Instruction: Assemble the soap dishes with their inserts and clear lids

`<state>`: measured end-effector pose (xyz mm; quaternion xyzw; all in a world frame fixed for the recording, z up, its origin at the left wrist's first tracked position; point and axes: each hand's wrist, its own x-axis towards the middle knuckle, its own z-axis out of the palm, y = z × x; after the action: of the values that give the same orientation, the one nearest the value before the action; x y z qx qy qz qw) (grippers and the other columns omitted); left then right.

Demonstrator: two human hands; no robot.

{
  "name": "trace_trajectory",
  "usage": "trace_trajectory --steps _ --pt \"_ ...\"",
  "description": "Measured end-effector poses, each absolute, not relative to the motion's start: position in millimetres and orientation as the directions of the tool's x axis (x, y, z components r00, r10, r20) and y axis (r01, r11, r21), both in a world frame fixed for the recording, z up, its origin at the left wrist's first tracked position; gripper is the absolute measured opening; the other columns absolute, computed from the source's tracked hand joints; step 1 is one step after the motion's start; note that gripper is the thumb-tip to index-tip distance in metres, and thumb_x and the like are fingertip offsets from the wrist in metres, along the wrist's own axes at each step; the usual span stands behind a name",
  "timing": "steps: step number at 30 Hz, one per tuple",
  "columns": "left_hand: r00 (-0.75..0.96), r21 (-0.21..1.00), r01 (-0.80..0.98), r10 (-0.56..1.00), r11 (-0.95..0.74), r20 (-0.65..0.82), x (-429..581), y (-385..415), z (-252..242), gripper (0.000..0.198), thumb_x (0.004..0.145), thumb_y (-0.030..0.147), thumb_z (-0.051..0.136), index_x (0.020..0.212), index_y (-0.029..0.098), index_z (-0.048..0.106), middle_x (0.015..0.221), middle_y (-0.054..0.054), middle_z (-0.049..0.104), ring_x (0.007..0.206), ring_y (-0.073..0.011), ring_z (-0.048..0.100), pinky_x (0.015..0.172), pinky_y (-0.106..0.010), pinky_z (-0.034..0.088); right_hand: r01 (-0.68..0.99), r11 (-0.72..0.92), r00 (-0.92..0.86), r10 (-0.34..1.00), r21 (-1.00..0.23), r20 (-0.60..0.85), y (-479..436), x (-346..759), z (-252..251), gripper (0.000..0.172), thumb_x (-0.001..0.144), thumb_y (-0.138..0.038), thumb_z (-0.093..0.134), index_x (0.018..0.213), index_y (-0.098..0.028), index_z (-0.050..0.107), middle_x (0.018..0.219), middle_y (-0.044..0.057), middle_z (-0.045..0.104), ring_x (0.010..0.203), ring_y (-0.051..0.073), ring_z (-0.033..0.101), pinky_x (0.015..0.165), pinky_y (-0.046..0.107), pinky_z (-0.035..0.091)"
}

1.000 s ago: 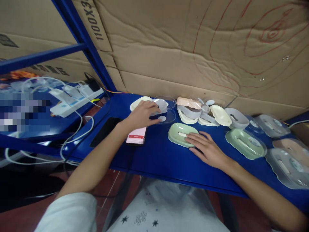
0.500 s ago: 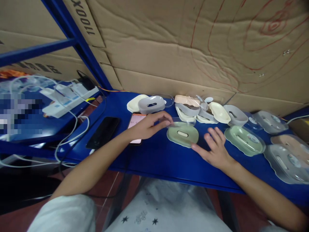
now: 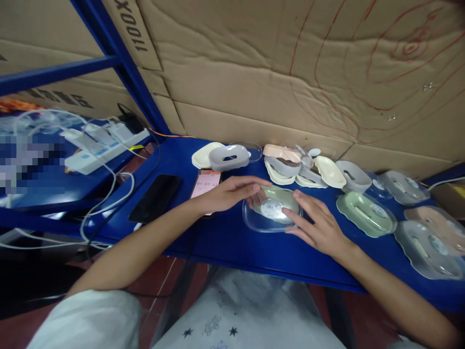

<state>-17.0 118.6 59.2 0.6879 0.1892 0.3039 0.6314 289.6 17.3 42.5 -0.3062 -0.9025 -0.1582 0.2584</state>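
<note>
A clear plastic lid [image 3: 256, 222] with a pale oval sticker [image 3: 273, 209] lies tilted in front of and partly over a green soap dish [image 3: 281, 194], which shows through it. My left hand [image 3: 236, 193] grips the lid's left back side, some fingertips visible through the plastic. From the right, my right hand [image 3: 319, 225] holds the lid's other side, thumb and fingers around its edge. Whether the lid touches the dish I cannot tell.
To the right on the blue table [image 3: 232, 247] lie a lidded green dish [image 3: 363, 213], a lidded grey dish [image 3: 417, 247] and a pink dish [image 3: 434, 220]. Grey and cream parts [image 3: 228, 157] line the back. Left are a timer phone [image 3: 207, 179], a black phone [image 3: 154, 196] and cables.
The clear lid has come forward from behind the green dish and now overlaps it. My right hand has moved left from beside the dish onto the lid.
</note>
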Motion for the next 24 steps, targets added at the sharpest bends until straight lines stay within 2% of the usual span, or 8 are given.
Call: trace_trajectory --steps 2,4,8,10,14,19,24 --pt "0.659 0.948 -0.079 0.698 -0.308 0.281 -22.5 125.0 61.2 0.046 0.107 0.056 0.06 0.134 0.021 0.072 0.114 -0.012 0.077 0.1 -0.0204 0.074 0.082 -0.031 0.062 0.695 0.718 -0.589 0.546 0.029 0.596 19.6 291.5 41.2 0.085 0.098 -0.03 0.078 0.17 -0.03 0.034 0.165 0.018 0.048 0.145 0.034 0.057 0.112 0.051 0.055" --pt "0.629 0.865 0.031 0.682 -0.502 0.373 -28.2 129.9 62.9 0.042 0.106 0.052 0.064 0.135 0.022 0.071 0.126 -0.012 0.075 0.111 -0.022 0.072 0.09 -0.034 0.061 0.766 0.641 -0.478 0.625 -0.056 0.617 21.4 293.6 37.4 0.078 0.098 -0.033 0.077 0.167 -0.031 0.04 0.162 0.017 0.053 0.139 0.034 0.063 0.109 0.051 0.056" --pt "0.74 0.631 0.195 0.535 -0.751 0.408 -32.2 132.1 54.3 0.05 0.094 0.048 0.081 0.138 0.028 0.07 0.147 -0.011 0.065 0.137 -0.0288 0.062 0.116 -0.046 0.05 0.844 0.528 -0.395 0.729 -0.093 0.559 23.5 294.4 25.9 0.063 0.101 -0.041 0.072 0.159 -0.03 0.052 0.15 0.014 0.065 0.13 0.035 0.068 0.104 0.052 0.058" --pt "0.772 0.566 0.248 0.513 -0.786 0.375 -30.6 131.8 44.7 0.056 0.091 0.049 0.084 0.141 0.03 0.067 0.152 -0.011 0.061 0.142 -0.0303 0.058 0.121 -0.049 0.046 0.851 0.52 -0.412 0.75 -0.075 0.518 23.8 293.5 21.7 0.06 0.102 -0.045 0.069 0.158 -0.029 0.053 0.148 0.015 0.066 0.129 0.035 0.068 0.103 0.053 0.058" --pt "0.788 0.51 0.294 0.507 -0.809 0.349 -28.6 133.6 31.3 0.053 0.095 0.046 0.08 0.142 0.028 0.062 0.148 -0.012 0.06 0.137 -0.0294 0.061 0.116 -0.046 0.051 0.819 0.572 -0.5 0.746 -0.039 0.441 24.4 293.2 20.7 0.07 0.102 -0.048 0.069 0.165 -0.031 0.043 0.156 0.017 0.058 0.137 0.036 0.063 0.108 0.057 0.056" --pt "0.789 0.477 0.288 0.488 -0.831 0.374 -27.9 130.1 33.6 0.043 0.094 0.043 0.08 0.13 0.025 0.065 0.144 -0.013 0.058 0.133 -0.0304 0.061 0.112 -0.046 0.055 0.718 0.69 -0.613 0.686 -0.085 0.392 28.2 295.5 26.6 0.078 0.105 -0.035 0.065 0.173 -0.034 0.025 0.168 0.015 0.045 0.154 0.033 0.047 0.12 0.056 0.05" --pt "0.805 0.471 0.286 0.475 -0.835 0.355 -25.5 123.7 34.9 0.034 0.094 0.037 0.078 0.123 0.025 0.065 0.144 -0.013 0.057 0.129 -0.0298 0.063 0.107 -0.045 0.057 0.636 0.768 -0.694 0.613 -0.078 0.377 36.1 303.5 29.4 0.08 0.104 -0.029 0.068 0.172 -0.03 0.026 0.17 0.014 0.044 0.156 0.031 0.044 0.125 0.054 0.047"
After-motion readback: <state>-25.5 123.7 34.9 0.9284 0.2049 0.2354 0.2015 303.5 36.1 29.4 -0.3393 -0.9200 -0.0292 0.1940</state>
